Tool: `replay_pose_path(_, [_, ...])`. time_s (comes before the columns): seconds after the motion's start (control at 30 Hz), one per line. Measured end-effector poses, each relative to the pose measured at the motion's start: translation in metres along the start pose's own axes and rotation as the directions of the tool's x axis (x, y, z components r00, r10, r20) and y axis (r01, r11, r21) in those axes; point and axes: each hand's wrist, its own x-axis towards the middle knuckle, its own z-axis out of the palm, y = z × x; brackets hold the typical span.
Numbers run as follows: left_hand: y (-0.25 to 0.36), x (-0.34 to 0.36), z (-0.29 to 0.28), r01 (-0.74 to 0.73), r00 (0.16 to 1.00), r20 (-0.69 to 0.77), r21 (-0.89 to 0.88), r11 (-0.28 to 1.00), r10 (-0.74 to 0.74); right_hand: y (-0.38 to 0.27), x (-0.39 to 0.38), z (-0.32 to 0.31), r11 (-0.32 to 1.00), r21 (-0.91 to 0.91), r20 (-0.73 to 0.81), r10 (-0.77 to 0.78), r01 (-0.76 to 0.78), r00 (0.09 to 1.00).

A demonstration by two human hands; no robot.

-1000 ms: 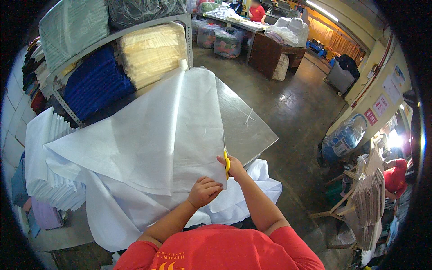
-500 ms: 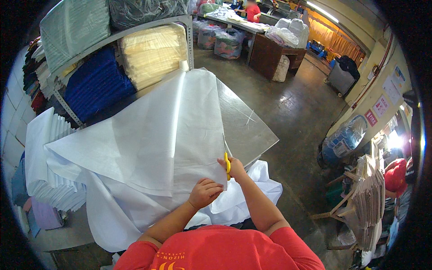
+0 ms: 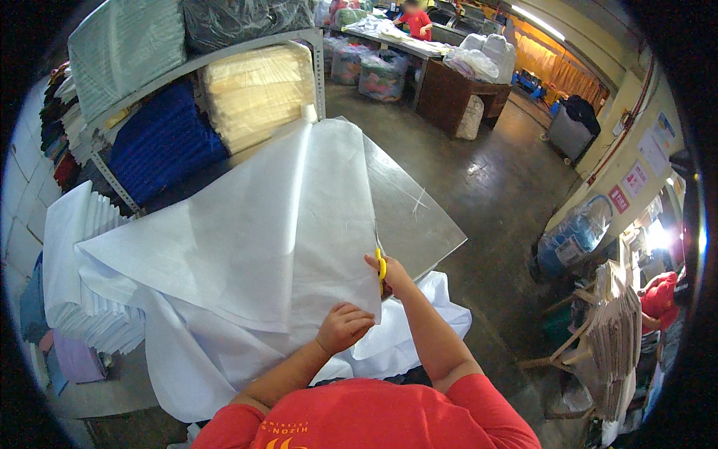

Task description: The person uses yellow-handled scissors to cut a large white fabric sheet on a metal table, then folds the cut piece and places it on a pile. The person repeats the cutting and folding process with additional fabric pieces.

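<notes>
A large sheet of white fabric (image 3: 247,217) is spread over the table, with a fold running lengthwise. My right hand (image 3: 396,278) grips scissors with yellow handles (image 3: 382,264) at the fabric's right edge. Their blades point away from me along that edge; I cannot tell whether they are parted. Near the sheet's close right corner, my left hand (image 3: 345,328) has its fingers closed on the fabric. More white fabric (image 3: 441,299) hangs in loose folds beyond my right forearm.
A bare metallic tabletop corner (image 3: 419,232) with thread scraps juts out right. Folded white cloths (image 3: 82,277) are stacked left. Behind stands a shelf (image 3: 318,82) with blue cloth (image 3: 164,142) and cream cloth (image 3: 258,93). A wrapped bottle (image 3: 576,236) stands by the right wall. Another person (image 3: 416,22) is far back.
The scissors and my right hand have moved slightly farther away along the fabric's edge. My left hand has shifted a little toward me, still on the fabric.
</notes>
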Motion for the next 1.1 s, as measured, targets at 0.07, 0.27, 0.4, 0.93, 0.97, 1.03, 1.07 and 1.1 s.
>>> replay_pose_path(0.07, [0.0, 0.0, 0.0, -0.004, 1.0, 0.008, 0.013, 1.0, 0.004, -0.001, 0.003, 0.001, 0.996, 0.094, 0.026, -0.002, -0.001, 1.0])
replay_pose_path(0.27, [-0.001, -0.002, 0.001, 0.011, 1.0, 0.018, 0.005, 1.0, -0.011, -0.003, 0.01, -0.001, 0.999, -0.017, -0.008, 0.027, -0.027, 1.0])
replay_pose_path(0.4, [-0.001, -0.002, 0.001, 0.01, 1.0, 0.021, -0.001, 1.0, -0.01, 0.0, 0.009, 0.001, 0.999, 0.029, -0.013, 0.033, -0.032, 0.999])
replay_pose_path(0.93, [-0.002, -0.001, 0.0, 0.013, 0.999, 0.03, -0.024, 1.0, -0.012, -0.011, -0.003, 0.005, 0.987, -0.162, -0.13, -0.031, 0.009, 0.991])
replay_pose_path(0.97, [-0.002, -0.001, 0.0, 0.008, 1.0, 0.026, -0.02, 1.0, -0.007, -0.012, -0.005, 0.005, 0.981, -0.193, -0.136, -0.043, 0.016, 0.99])
replay_pose_path(1.03, [-0.001, 0.0, 0.0, 0.006, 1.0, 0.025, -0.014, 1.0, -0.005, -0.015, -0.007, 0.005, 0.981, -0.192, -0.119, -0.038, 0.015, 0.992])
replay_pose_path(1.07, [-0.001, 0.0, -0.001, 0.005, 1.0, 0.027, -0.011, 1.0, -0.005, -0.016, -0.006, 0.004, 0.987, -0.159, -0.095, -0.022, 0.007, 0.995])
replay_pose_path(1.1, [-0.001, 0.0, -0.001, 0.002, 1.0, 0.022, -0.006, 1.0, -0.002, -0.017, -0.006, 0.003, 0.993, -0.116, -0.077, 0.02, -0.029, 0.997])
